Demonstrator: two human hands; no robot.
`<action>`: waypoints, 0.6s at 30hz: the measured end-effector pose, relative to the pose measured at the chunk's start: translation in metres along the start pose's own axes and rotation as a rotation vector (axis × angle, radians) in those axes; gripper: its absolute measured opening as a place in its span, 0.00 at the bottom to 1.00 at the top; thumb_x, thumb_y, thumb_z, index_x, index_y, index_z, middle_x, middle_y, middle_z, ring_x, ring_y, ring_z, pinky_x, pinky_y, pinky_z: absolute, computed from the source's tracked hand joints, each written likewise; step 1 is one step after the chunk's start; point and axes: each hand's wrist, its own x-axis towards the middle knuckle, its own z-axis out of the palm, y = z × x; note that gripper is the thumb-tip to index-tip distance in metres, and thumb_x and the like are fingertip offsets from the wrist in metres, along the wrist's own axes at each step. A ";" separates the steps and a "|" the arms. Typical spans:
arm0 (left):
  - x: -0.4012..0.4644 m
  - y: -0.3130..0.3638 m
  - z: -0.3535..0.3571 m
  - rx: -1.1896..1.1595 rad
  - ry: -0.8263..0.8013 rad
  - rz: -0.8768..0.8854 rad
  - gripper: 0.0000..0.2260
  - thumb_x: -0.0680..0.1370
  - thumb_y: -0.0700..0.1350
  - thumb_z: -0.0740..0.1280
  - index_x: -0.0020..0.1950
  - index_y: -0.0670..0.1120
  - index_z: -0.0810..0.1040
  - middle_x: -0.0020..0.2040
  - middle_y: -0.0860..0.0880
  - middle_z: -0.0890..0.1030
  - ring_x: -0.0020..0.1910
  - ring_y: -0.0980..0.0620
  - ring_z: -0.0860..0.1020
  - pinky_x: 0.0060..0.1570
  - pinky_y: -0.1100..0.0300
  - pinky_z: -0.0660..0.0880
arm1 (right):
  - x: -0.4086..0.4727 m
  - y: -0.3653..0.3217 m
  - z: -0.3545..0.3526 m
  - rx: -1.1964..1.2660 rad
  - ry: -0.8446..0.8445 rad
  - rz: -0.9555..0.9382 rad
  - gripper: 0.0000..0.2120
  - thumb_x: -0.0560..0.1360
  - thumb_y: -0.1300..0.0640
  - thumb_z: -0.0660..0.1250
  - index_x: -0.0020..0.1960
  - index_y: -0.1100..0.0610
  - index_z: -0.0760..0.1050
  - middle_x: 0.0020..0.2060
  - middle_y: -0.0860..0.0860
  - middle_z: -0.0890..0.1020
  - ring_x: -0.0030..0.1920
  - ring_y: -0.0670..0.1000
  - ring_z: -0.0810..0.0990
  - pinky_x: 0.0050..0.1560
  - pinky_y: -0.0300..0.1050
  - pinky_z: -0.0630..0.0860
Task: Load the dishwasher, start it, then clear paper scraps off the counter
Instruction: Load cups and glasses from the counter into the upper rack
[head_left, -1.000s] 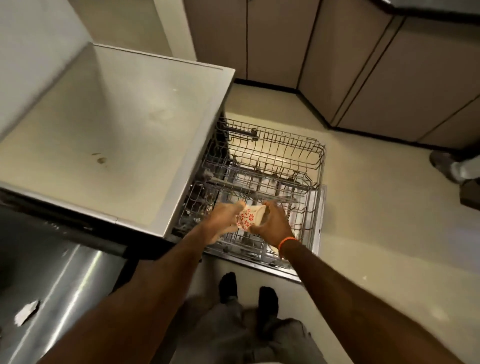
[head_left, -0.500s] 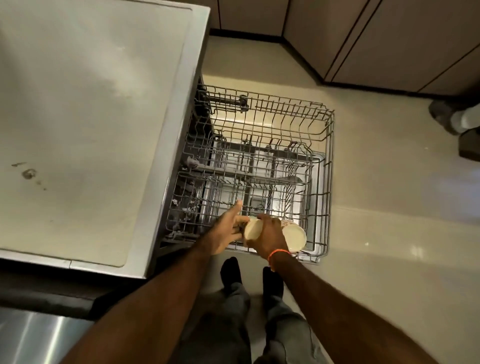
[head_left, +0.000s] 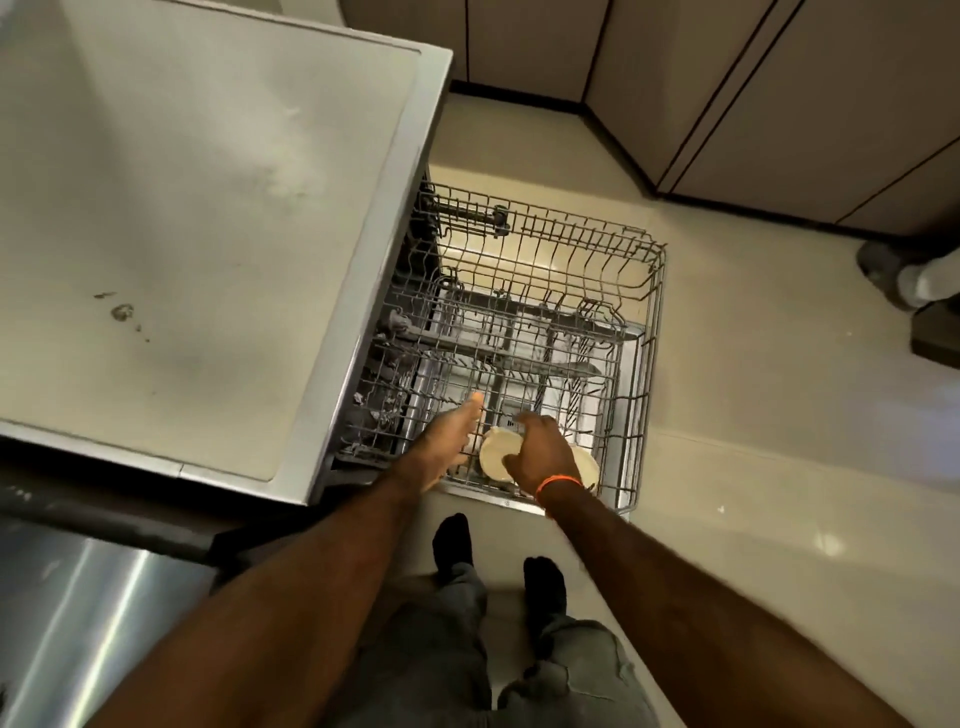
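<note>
A: Rack (head_left: 631, 415) status?
B: Pulled out over the floor (head_left: 753, 415), beside the counter (head_left: 208, 234). Mostly bare wire. Two pale cups (head_left: 498, 457) at the near edge, lying side by side among the tines.

A: Right hand (head_left: 543, 457)?
B: Down on the cups, fingers curled over the left one's rim, covering most of the second. Gripping or just resting on top: can't tell. Orange band (head_left: 558, 483) at the wrist.

A: Left hand (head_left: 449, 441)?
B: Flat, fingers straight and pressed together, pointing into the rack. Just left of the cups, holding nothing. Touching the near cup or not: can't tell, edge hidden behind the hand.

A: Cup orientation?
B: Left cup tipped on its side, pale round face toward the camera. Mouth or base: can't tell. Second one peeks out right of the wrist, only a sliver visible.

A: Anything else in frame?
B: Small brown stain (head_left: 123, 312) on the counter. Steel panel (head_left: 78, 623) lower left. Cabinets (head_left: 779, 93) along the far wall. Black socks (head_left: 453, 540) on the floor under the arms, grey trousers (head_left: 519, 660) below.
</note>
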 end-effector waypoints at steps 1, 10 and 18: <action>-0.009 0.004 0.000 0.013 0.025 0.020 0.33 0.82 0.66 0.52 0.78 0.46 0.65 0.78 0.42 0.67 0.74 0.41 0.68 0.69 0.44 0.68 | -0.004 0.000 -0.007 -0.006 0.002 -0.036 0.32 0.71 0.58 0.72 0.73 0.54 0.68 0.70 0.56 0.71 0.65 0.59 0.75 0.67 0.50 0.72; -0.122 0.013 -0.001 0.332 0.399 0.367 0.19 0.81 0.57 0.65 0.66 0.47 0.78 0.59 0.50 0.82 0.56 0.51 0.80 0.60 0.52 0.77 | -0.061 -0.040 -0.069 -0.072 0.028 -0.459 0.17 0.77 0.52 0.69 0.65 0.53 0.75 0.57 0.49 0.81 0.55 0.52 0.80 0.57 0.47 0.76; -0.240 -0.021 -0.030 0.168 0.850 0.490 0.18 0.80 0.50 0.70 0.68 0.46 0.78 0.60 0.51 0.82 0.57 0.55 0.81 0.61 0.58 0.77 | -0.118 -0.118 -0.059 -0.125 -0.035 -0.859 0.16 0.78 0.56 0.68 0.65 0.52 0.76 0.56 0.50 0.84 0.54 0.52 0.82 0.56 0.48 0.78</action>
